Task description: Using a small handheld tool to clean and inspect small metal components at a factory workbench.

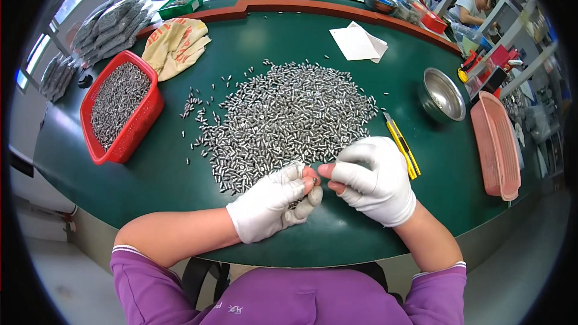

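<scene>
Left hand (pixel 274 201): white-gloved, fingers curled, bare fingertips pinched toward the right hand.
Right hand (pixel 373 180): white-gloved, loosely fisted, bare thumb and forefinger tips almost meeting the left's.
Forearms: bare, purple sleeves.

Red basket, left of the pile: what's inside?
The red basket is filled with small grey metal pieces like those in the loose pile on the table. Its bottom is covered by them.

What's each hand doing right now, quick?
Left hand: closed around a few small metal pins.
Right hand: fingertips pinched together; whether it holds anything cannot be told.
</scene>
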Demonstrator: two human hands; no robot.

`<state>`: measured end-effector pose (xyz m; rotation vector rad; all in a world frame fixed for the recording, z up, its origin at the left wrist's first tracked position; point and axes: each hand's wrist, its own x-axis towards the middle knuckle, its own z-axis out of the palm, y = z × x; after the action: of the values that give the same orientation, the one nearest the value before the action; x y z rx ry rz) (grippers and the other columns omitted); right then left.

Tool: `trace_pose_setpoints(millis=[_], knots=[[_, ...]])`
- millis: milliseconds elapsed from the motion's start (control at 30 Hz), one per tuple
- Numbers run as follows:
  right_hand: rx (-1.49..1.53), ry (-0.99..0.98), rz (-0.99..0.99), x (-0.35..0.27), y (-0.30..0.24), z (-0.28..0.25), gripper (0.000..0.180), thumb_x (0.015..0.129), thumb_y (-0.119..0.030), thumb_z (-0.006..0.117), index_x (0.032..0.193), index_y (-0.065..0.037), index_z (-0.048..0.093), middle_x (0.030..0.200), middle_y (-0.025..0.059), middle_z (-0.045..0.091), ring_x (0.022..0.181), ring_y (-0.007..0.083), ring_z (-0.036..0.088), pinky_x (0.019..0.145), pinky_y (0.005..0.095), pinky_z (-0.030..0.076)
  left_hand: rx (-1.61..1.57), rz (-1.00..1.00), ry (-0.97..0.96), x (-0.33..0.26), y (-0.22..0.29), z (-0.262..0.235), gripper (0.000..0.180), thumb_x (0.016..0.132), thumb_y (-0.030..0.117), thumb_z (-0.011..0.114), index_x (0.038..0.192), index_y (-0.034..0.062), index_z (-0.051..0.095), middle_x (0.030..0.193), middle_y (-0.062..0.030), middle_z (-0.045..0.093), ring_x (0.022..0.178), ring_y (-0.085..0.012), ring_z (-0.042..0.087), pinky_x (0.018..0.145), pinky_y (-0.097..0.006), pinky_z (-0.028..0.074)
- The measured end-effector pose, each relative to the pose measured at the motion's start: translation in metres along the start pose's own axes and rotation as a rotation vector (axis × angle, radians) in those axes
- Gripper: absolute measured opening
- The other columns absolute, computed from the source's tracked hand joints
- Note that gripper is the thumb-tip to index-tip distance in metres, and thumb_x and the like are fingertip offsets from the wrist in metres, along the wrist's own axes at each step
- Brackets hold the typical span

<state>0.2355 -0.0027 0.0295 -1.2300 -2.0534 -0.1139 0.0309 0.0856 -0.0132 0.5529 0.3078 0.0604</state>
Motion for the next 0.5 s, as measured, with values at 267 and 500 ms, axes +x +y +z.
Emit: trace_pose_setpoints(millis=[267, 500], knots=[[-0.003, -0.026, -0.002, 0.0009, -0.0053, 0.0051, 0.025, 0.065, -0.012, 0.074, 0.090, -0.013, 0.069, 0.076, 0.0037, 0.061, 0.062, 0.0243, 0.059, 0.054, 0.0370, 0.046, -0.009, -0.009, 0.013, -0.0011, 0.0015, 0.0011, 0.008, 0.100, 0.022, 0.055, 0.106, 0.0153, 0.055, 0.092, 0.0049, 0.061, 0.076, -0.0035, 0.057, 0.065, -0.018, 0.043], [-0.009, -0.027, -0.008, -0.0005, -0.0017, 0.0034, 0.023, 0.065, -0.013, 0.074, 0.087, -0.012, 0.068, 0.077, 0.0035, 0.061, 0.064, 0.0236, 0.059, 0.056, 0.0364, 0.046, 0.003, -0.019, 0.011, 0.0017, 0.0032, 0.0023, 0.008, 0.101, 0.022, 0.054, 0.105, 0.0150, 0.052, 0.089, 0.0043, 0.060, 0.074, -0.0030, 0.056, 0.061, -0.018, 0.040]])
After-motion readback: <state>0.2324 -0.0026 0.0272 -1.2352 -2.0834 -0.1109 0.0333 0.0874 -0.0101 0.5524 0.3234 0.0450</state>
